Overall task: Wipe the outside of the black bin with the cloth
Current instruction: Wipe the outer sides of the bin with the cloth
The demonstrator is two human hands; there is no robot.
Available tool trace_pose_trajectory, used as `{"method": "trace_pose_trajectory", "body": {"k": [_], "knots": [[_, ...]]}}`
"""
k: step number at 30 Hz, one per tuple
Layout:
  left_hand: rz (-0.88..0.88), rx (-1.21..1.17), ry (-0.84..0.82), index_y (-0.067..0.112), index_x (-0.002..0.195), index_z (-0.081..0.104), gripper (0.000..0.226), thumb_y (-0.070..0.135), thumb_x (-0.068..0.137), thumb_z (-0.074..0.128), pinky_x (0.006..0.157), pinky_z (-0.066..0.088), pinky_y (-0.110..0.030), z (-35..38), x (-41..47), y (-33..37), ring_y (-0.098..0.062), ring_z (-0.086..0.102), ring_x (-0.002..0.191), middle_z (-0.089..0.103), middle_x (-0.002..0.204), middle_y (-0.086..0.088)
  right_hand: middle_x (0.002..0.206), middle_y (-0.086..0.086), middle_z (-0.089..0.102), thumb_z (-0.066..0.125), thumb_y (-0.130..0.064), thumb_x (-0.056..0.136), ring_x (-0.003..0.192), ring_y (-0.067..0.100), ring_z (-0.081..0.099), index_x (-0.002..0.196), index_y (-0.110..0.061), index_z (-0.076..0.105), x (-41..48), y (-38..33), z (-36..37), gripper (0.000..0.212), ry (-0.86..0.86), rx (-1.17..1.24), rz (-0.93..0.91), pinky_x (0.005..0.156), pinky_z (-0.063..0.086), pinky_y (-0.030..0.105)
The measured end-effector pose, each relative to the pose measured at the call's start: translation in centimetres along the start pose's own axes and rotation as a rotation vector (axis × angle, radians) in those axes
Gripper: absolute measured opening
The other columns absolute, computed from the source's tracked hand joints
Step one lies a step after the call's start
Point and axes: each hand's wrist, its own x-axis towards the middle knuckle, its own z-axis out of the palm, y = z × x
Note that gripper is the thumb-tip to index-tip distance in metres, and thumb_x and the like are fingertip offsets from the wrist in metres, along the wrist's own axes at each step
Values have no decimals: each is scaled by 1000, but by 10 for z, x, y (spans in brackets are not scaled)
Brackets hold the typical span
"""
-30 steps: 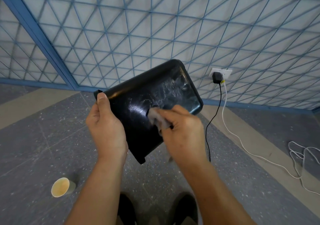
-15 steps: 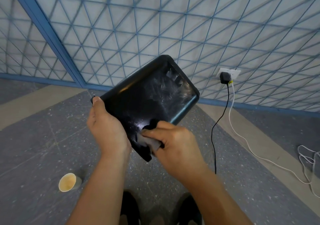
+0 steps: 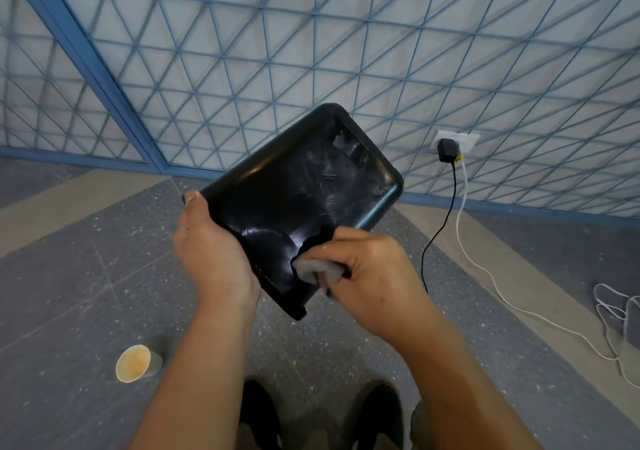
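The glossy black bin is held up in the air, tilted, with its flat underside facing me and pale smears across it. My left hand grips its left edge, thumb lying along the rim. My right hand holds a small grey cloth bunched in its fingers and presses it against the bin's lower right part, near the bottom rim.
A paper cup lies on the speckled grey floor at lower left. My shoes show at the bottom. A black plug sits in a wall socket, with black and white cables trailing over the floor at right. A blue-lined wall stands behind.
My right hand has dragged the cloth from the middle of the bin down towards its lower rim. The bin stays tilted in my left hand, shifted slightly.
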Motion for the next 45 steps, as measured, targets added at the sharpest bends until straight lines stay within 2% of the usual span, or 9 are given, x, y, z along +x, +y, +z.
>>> {"method": "trace_pose_trajectory", "body": {"k": [2, 9, 13, 18, 24, 29, 34, 40, 45], "knots": [[27, 35, 1, 26, 94, 71, 32, 47, 110, 52, 70, 58, -29, 3, -4, -2, -4, 73, 70, 73, 68, 15, 94, -16, 67, 65, -28, 95, 81, 7, 68, 102, -31, 82, 4, -7, 7, 19, 85, 43, 10, 68, 59, 33], [-42, 12, 56, 25, 103, 68, 30, 48, 111, 51, 95, 60, -48, -1, -6, 2, -21, 71, 91, 68, 92, 1, 88, -14, 69, 76, -15, 92, 70, 10, 71, 95, -31, 83, -9, 10, -5, 18, -41, 173, 102, 58, 60, 26], [-55, -5, 52, 23, 102, 68, 29, 48, 110, 54, 83, 62, -43, 3, -11, 0, -19, 71, 83, 67, 90, 0, 91, -12, 69, 76, -21, 94, 74, 9, 70, 100, -27, 84, -4, 2, 6, 11, 136, 133, 42, 63, 59, 27], [-92, 6, 84, 22, 104, 68, 31, 47, 111, 51, 60, 59, -29, 0, -7, 1, -13, 74, 72, 67, 88, 1, 87, -12, 69, 77, -26, 92, 74, 8, 70, 100, -27, 84, -9, 7, 5, 11, -99, 175, -4, 62, 59, 30], [-72, 35, 61, 24, 95, 63, 30, 47, 110, 50, 69, 59, -37, 0, -5, -2, -16, 67, 74, 62, 82, 2, 91, -10, 70, 72, -24, 95, 77, 12, 70, 103, -25, 83, -5, 15, 1, 14, 211, 104, 55, 63, 60, 30], [-100, 22, 90, 26, 100, 66, 30, 50, 109, 51, 66, 60, -34, -4, 0, -2, -16, 71, 74, 67, 79, 4, 85, -13, 69, 77, -24, 94, 71, 12, 72, 100, -25, 83, -10, 20, -2, 9, -53, 222, -8, 58, 60, 27], [-54, 10, 52, 25, 84, 57, 32, 40, 111, 49, 47, 53, -22, -2, 2, -4, -4, 64, 49, 59, 52, 15, 87, -10, 70, 75, -23, 96, 70, 10, 69, 104, -23, 83, -6, 23, -2, 10, 297, 70, 21, 59, 58, 30], [-37, -4, 45, 24, 84, 61, 32, 41, 110, 53, 55, 55, -26, -2, 1, -6, -8, 66, 55, 62, 56, 13, 85, -15, 68, 74, -29, 96, 72, 9, 69, 100, -28, 83, -9, 18, 5, 9, 78, 147, -75, 60, 57, 31], [-26, -14, 45, 27, 77, 51, 34, 38, 109, 51, 56, 49, -26, -2, 6, -7, -7, 58, 52, 53, 58, 12, 97, -8, 74, 76, -20, 95, 82, 10, 72, 106, -18, 83, -9, 31, -9, 13, 404, 83, 15, 67, 61, 30]]}}
